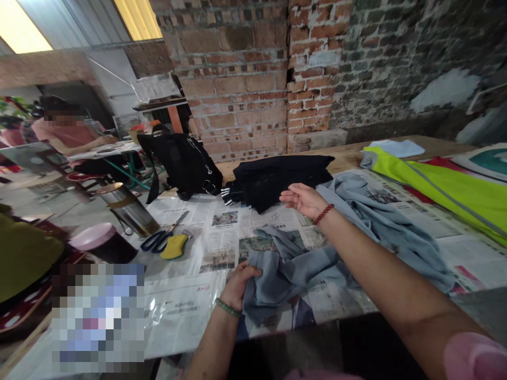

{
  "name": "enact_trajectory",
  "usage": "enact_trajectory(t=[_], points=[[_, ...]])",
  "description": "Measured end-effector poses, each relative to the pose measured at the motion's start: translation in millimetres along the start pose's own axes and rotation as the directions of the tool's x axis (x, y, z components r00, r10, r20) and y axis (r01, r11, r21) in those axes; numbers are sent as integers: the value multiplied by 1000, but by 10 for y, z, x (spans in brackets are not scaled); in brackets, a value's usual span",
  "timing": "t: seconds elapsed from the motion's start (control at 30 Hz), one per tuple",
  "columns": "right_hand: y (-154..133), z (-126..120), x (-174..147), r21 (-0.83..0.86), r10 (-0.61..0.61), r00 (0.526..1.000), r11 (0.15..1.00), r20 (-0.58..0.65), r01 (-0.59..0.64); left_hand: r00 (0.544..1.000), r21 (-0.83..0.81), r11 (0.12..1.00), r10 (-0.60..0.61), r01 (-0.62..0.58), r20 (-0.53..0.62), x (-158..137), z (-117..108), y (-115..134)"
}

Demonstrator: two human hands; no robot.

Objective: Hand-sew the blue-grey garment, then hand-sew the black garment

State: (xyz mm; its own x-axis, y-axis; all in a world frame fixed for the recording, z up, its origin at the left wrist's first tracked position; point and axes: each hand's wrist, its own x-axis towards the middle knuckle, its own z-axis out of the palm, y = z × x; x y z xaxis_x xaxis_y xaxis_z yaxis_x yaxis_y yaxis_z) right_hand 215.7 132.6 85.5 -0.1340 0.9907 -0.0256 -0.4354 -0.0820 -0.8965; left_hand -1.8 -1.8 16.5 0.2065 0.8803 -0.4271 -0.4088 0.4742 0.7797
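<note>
Holds grey cloth [317,272] in the left grip [236,287], closed with the thumb pressed on the fabric, near the front edge of the tabletop [350,154]. Has it rumpled rightward from there, passing under the right forearm [380,258]. Has open room over the newspaper [182,301] left of the left grip, bounded by cup [105,243], sponge [174,246], scissors [158,241] and flask [130,208]. Holds the right grip [304,200] up, fingers partly open, with nothing visible in them, just in front of black cloth [283,179]. Has vest [447,187] along the right, backpack [186,163] toward the back edge, brick wall [233,89] beyond.
</note>
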Motion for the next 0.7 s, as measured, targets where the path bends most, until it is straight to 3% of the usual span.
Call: enact_trajectory(t=[0.23,0.4,0.5,0.6,0.7], points=[[249,70,-186,-184,1,995,983,98,17,1000,-62,998,29,-29,-8,-2,28,-3],[618,158,-502,-439,57,971,897,233,53,998,-60,997,49,-51,-34,4,56,-6],[724,174,-633,-625,3,919,734,393,265,995,-48,995,84,-87,-48,15,41,-12],[750,159,-695,-705,-18,819,499,574,504,994,-34,993,108,-109,-34,26,15,-25],[748,126,-728,-685,5,778,478,629,550,992,-25,992,122,-122,0,35,2,-36]])
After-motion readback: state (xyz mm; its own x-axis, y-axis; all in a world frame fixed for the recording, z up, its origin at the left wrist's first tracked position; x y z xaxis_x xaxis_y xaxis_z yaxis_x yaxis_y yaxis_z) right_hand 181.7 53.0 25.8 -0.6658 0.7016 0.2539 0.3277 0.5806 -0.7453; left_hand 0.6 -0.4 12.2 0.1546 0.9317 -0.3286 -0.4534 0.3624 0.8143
